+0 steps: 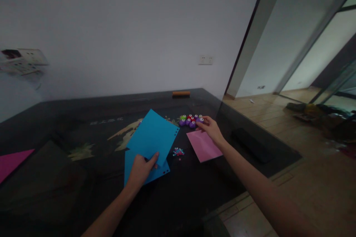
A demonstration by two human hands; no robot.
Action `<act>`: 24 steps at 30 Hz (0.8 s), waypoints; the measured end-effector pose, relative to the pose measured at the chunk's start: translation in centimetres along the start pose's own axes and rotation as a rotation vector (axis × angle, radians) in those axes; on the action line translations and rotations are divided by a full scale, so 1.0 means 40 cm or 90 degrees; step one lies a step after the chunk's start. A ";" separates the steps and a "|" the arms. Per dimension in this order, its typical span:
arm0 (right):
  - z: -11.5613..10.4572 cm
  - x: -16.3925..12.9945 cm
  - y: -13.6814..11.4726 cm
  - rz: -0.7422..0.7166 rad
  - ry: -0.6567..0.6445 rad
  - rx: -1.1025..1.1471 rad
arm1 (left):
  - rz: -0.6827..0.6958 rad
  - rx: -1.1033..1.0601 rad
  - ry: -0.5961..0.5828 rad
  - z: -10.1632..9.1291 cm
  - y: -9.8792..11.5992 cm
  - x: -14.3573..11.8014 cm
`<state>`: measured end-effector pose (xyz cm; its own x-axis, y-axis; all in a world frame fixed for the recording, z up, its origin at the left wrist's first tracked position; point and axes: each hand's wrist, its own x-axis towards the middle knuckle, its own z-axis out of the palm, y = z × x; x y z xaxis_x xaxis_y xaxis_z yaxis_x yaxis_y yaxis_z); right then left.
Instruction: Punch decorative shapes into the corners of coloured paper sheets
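A blue sheet of paper (152, 135) with a few small punched holes at its right corner is pinched in my left hand (143, 170). It is raised at a tilt and partly covers a second blue sheet (161, 173), which also has holes at a corner. My right hand (210, 129) reaches over a pink sheet (204, 147), thumb and fingers closed around a purple craft punch (199, 120). Beside it sits a cluster of small craft punches (190, 121) in purple, red and green, with white round tops. Tiny pink, blue and white paper cutouts (178, 152) lie in a pile between my hands.
All this lies on a dark glossy table (178, 200) with printed flowers. A brown roll (181, 93) rests near the back edge, by the wall. A magenta sheet (12, 163) is at far left, and a long black object (250, 144) lies at right.
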<state>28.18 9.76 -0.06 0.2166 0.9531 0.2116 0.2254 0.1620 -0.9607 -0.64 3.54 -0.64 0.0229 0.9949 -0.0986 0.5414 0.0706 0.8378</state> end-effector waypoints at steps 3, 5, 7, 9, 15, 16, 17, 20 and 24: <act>-0.051 0.070 0.013 0.006 0.086 -0.096 | -0.002 -0.007 -0.008 0.005 0.001 -0.005; -0.077 0.121 0.023 0.009 0.130 -0.146 | 0.002 -0.002 -0.014 0.009 -0.001 -0.006; -0.093 0.169 0.035 0.017 0.162 -0.208 | 0.011 0.007 -0.019 0.013 -0.006 -0.006; -0.102 0.208 0.049 0.028 0.184 -0.278 | 0.012 0.016 -0.019 0.014 -0.010 -0.004; -0.098 0.273 0.091 0.085 0.195 -0.445 | 0.008 0.022 -0.014 0.007 0.003 -0.006; -0.094 0.278 0.097 0.097 0.192 -0.464 | 0.011 0.019 -0.014 0.006 0.006 -0.007; -0.091 0.283 0.102 0.108 0.188 -0.482 | 0.014 0.016 -0.015 0.006 0.008 -0.008; -0.081 0.295 0.115 0.145 0.177 -0.528 | 0.004 0.010 -0.016 0.006 0.009 -0.007; -0.080 0.307 0.132 0.185 0.134 -0.569 | -0.025 0.007 -0.028 0.007 0.002 -0.003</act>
<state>35.06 21.49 -1.95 0.5249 0.8454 0.0985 0.7572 -0.4110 -0.5077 -0.35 3.41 -0.72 0.0378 0.9872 -0.1551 0.5522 0.1087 0.8266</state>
